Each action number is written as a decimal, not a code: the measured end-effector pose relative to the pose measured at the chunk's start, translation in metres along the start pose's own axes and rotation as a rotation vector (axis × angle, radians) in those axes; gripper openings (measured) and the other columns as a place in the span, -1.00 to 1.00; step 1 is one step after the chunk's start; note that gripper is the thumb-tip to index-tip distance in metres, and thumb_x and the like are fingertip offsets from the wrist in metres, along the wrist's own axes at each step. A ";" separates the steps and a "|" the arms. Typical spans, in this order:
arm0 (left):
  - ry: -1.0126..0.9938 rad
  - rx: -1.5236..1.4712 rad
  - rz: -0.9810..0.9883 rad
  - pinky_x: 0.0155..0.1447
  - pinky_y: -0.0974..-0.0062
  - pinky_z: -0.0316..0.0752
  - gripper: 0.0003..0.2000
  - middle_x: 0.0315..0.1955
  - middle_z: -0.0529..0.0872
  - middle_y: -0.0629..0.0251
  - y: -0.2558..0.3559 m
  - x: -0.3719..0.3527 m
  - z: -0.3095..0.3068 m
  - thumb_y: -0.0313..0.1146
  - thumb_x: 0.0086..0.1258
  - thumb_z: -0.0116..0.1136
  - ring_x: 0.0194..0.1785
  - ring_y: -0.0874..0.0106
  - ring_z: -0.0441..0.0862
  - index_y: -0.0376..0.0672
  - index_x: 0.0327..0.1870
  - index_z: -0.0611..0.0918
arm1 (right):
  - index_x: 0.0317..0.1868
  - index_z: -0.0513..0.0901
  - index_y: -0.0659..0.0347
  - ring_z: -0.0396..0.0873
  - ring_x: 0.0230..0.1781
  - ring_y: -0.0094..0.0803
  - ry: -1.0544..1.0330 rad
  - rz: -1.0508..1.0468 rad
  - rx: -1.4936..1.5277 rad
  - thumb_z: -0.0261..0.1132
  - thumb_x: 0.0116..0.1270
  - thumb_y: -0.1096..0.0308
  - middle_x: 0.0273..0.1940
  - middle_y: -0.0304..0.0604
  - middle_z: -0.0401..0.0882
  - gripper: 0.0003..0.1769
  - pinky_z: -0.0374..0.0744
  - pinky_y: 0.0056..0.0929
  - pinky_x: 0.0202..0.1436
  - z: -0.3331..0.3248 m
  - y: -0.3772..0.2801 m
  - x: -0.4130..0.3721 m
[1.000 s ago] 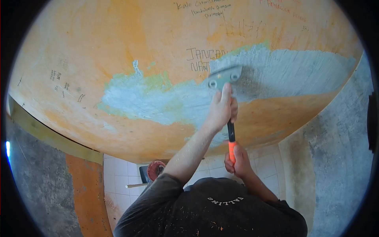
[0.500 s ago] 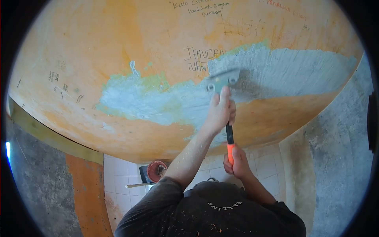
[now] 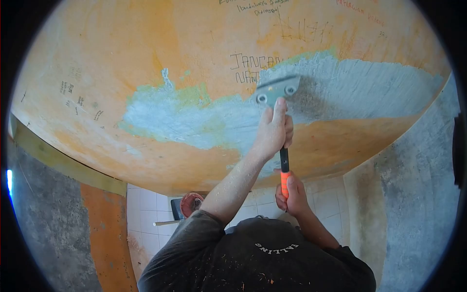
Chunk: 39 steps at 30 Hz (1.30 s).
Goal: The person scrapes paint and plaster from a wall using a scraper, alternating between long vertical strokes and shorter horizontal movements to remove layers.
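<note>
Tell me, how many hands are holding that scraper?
2. The left hand grips the scraper just below its blade; the right hand holds the orange handle end, lower down.

**Open wall to the left, corner closing in on the right**

The orange wall (image 3: pixel 146 58) fills the whole front, and the scraper (image 3: pixel 277 90) lies flat against it. The wall is clear to the left of the scraper and above it. On the right, a grey side wall (image 3: pixel 413 185) meets the orange wall at a corner and shuts off that side. The left hand (image 3: pixel 273 130) and right hand (image 3: pixel 290 194) stack along the handle, and the left forearm crosses the space below. A wooden frame (image 3: pixel 63 165) juts out at lower left. A red bucket (image 3: pixel 192 203) and a stick (image 3: pixel 165 223) stand on the tiled floor (image 3: pixel 146 204), well apart from the hands.
</note>
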<state>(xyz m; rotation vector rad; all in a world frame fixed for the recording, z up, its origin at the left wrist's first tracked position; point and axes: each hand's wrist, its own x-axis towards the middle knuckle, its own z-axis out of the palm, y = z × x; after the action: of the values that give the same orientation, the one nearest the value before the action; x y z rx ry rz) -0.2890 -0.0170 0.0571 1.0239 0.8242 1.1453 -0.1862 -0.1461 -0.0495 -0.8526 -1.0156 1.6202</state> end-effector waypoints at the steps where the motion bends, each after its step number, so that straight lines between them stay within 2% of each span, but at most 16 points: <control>1: 0.035 -0.008 -0.046 -0.63 0.54 0.18 -0.60 -0.74 0.18 0.52 -0.004 -0.003 -0.001 0.13 0.62 -0.27 -0.73 0.60 0.14 -0.06 -0.20 0.29 | 0.33 0.34 0.27 0.16 -0.82 -0.60 0.001 0.041 0.017 -0.19 0.63 -0.05 -0.70 -0.35 0.21 -0.42 0.23 -0.56 -0.73 -0.001 0.006 -0.009; 4: -0.058 -0.016 -0.020 -0.64 0.54 0.17 -0.60 -0.74 0.18 0.52 0.008 -0.003 -0.003 0.13 0.62 -0.26 -0.73 0.61 0.14 -0.05 -0.18 0.30 | 0.33 0.34 0.27 0.15 -0.82 -0.61 -0.010 0.043 0.008 -0.19 0.63 -0.05 -0.69 -0.35 0.20 -0.41 0.24 -0.57 -0.73 0.007 -0.012 -0.003; 7: -0.056 -0.020 0.052 -0.63 0.54 0.17 -0.61 -0.73 0.18 0.51 0.037 0.001 0.007 0.13 0.62 -0.25 -0.73 0.60 0.14 -0.05 -0.17 0.31 | 0.32 0.34 0.27 0.15 -0.81 -0.60 0.006 0.059 0.010 -0.19 0.63 -0.05 -0.69 -0.34 0.20 -0.42 0.24 -0.57 -0.72 0.021 -0.029 -0.004; 10: -0.041 -0.055 0.006 -0.64 0.55 0.15 -0.61 -0.73 0.18 0.52 0.020 -0.003 0.003 0.13 0.61 -0.24 -0.73 0.60 0.12 -0.04 -0.17 0.31 | 0.32 0.34 0.26 0.16 -0.80 -0.60 0.013 0.024 0.018 -0.20 0.63 -0.05 -0.69 -0.34 0.20 -0.42 0.24 -0.56 -0.71 0.021 -0.024 -0.011; 12: -0.019 -0.066 -0.052 -0.64 0.55 0.14 -0.61 -0.73 0.17 0.54 0.009 -0.009 0.002 0.14 0.61 -0.23 -0.73 0.60 0.12 -0.03 -0.17 0.32 | 0.33 0.33 0.26 0.17 -0.80 -0.60 0.028 0.132 0.061 -0.21 0.63 -0.05 -0.69 -0.34 0.20 -0.42 0.25 -0.56 -0.71 0.019 -0.014 -0.021; 16: -0.106 -0.043 0.055 -0.63 0.55 0.15 -0.62 -0.72 0.17 0.54 0.043 0.002 0.001 0.13 0.61 -0.22 -0.72 0.60 0.13 -0.03 -0.17 0.31 | 0.33 0.32 0.26 0.17 -0.80 -0.59 -0.007 0.073 0.061 -0.22 0.63 -0.06 -0.68 -0.33 0.20 -0.41 0.25 -0.55 -0.71 0.025 -0.022 -0.003; 20: -0.082 -0.027 0.080 -0.63 0.55 0.16 -0.62 -0.73 0.18 0.53 0.033 0.002 0.000 0.13 0.61 -0.22 -0.73 0.60 0.14 -0.03 -0.17 0.31 | 0.33 0.32 0.25 0.16 -0.81 -0.58 -0.024 0.079 0.115 -0.23 0.63 -0.09 -0.69 -0.33 0.20 -0.39 0.24 -0.54 -0.72 0.027 -0.024 -0.003; 22: 0.006 -0.021 -0.019 -0.63 0.54 0.16 -0.61 -0.73 0.19 0.52 0.018 -0.006 0.000 0.13 0.61 -0.22 -0.72 0.61 0.16 -0.04 -0.17 0.31 | 0.33 0.32 0.25 0.16 -0.81 -0.58 -0.022 0.109 0.159 -0.24 0.63 -0.10 -0.69 -0.34 0.20 -0.39 0.23 -0.54 -0.73 0.025 -0.016 -0.012; 23: 0.002 -0.016 -0.008 -0.63 0.54 0.16 -0.61 -0.73 0.19 0.52 0.021 -0.004 -0.001 0.13 0.61 -0.22 -0.72 0.61 0.16 -0.04 -0.17 0.31 | 0.32 0.32 0.24 0.16 -0.82 -0.59 -0.032 0.112 0.157 -0.25 0.63 -0.10 -0.69 -0.34 0.20 -0.39 0.23 -0.54 -0.73 0.022 -0.013 -0.013; 25: -0.040 0.024 0.019 -0.63 0.54 0.17 -0.62 -0.73 0.19 0.51 0.032 -0.004 0.001 0.12 0.62 -0.23 -0.72 0.60 0.16 -0.05 -0.15 0.31 | 0.32 0.32 0.24 0.16 -0.82 -0.59 -0.037 0.107 0.156 -0.25 0.63 -0.10 -0.69 -0.34 0.20 -0.39 0.22 -0.54 -0.74 0.027 -0.020 -0.003; 26: -0.125 0.022 0.073 -0.63 0.54 0.18 -0.63 -0.73 0.20 0.51 0.040 0.005 -0.001 0.11 0.62 -0.24 -0.73 0.60 0.17 -0.04 -0.12 0.29 | 0.33 0.30 0.19 0.14 -0.83 -0.59 -0.052 0.067 0.130 -0.24 0.61 -0.15 -0.70 -0.34 0.19 -0.38 0.21 -0.53 -0.75 0.030 -0.025 0.005; 28: -0.117 0.023 0.056 -0.63 0.54 0.19 -0.64 -0.73 0.20 0.51 0.042 0.005 0.000 0.11 0.62 -0.24 -0.73 0.60 0.17 -0.04 -0.13 0.29 | 0.34 0.28 0.15 0.11 -0.85 -0.59 -0.063 0.051 0.100 -0.24 0.59 -0.20 -0.71 -0.33 0.17 -0.36 0.20 -0.53 -0.76 0.031 -0.027 0.001; 30: -0.116 0.042 0.063 -0.63 0.54 0.19 -0.64 -0.74 0.20 0.51 0.038 0.004 -0.001 0.10 0.62 -0.24 -0.73 0.59 0.17 -0.03 -0.13 0.29 | 0.32 0.30 0.22 0.16 -0.82 -0.59 -0.029 0.052 0.081 -0.24 0.62 -0.13 -0.70 -0.34 0.19 -0.39 0.22 -0.53 -0.74 0.028 -0.027 0.002; 32: 0.008 0.011 -0.028 -0.63 0.54 0.19 -0.63 -0.73 0.20 0.52 0.019 -0.003 -0.003 0.11 0.62 -0.23 -0.73 0.60 0.17 -0.03 -0.16 0.30 | 0.32 0.30 0.22 0.16 -0.82 -0.59 -0.046 0.071 0.131 -0.25 0.62 -0.12 -0.70 -0.34 0.19 -0.39 0.23 -0.53 -0.74 0.024 -0.010 -0.007; 33: 0.004 0.015 -0.019 -0.63 0.54 0.19 -0.63 -0.73 0.20 0.52 0.021 -0.002 -0.003 0.11 0.62 -0.23 -0.73 0.60 0.17 -0.03 -0.16 0.30 | 0.32 0.30 0.23 0.16 -0.82 -0.59 -0.062 0.092 0.173 -0.25 0.62 -0.12 -0.70 -0.34 0.19 -0.39 0.23 -0.53 -0.74 0.025 -0.009 -0.009; 39: -0.132 0.045 0.097 -0.61 0.54 0.21 -0.63 -0.73 0.19 0.51 0.051 0.006 0.001 0.10 0.63 -0.26 -0.72 0.59 0.17 -0.05 -0.17 0.30 | 0.30 0.32 0.20 0.15 -0.83 -0.58 -0.037 0.024 0.027 -0.23 0.61 -0.15 -0.71 -0.33 0.19 -0.39 0.22 -0.54 -0.75 0.028 -0.034 0.007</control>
<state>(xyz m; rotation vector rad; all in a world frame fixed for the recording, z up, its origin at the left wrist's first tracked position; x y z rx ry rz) -0.3029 -0.0066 0.1054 1.1746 0.7043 1.1325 -0.1999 -0.1404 -0.0079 -0.8228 -1.0105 1.6716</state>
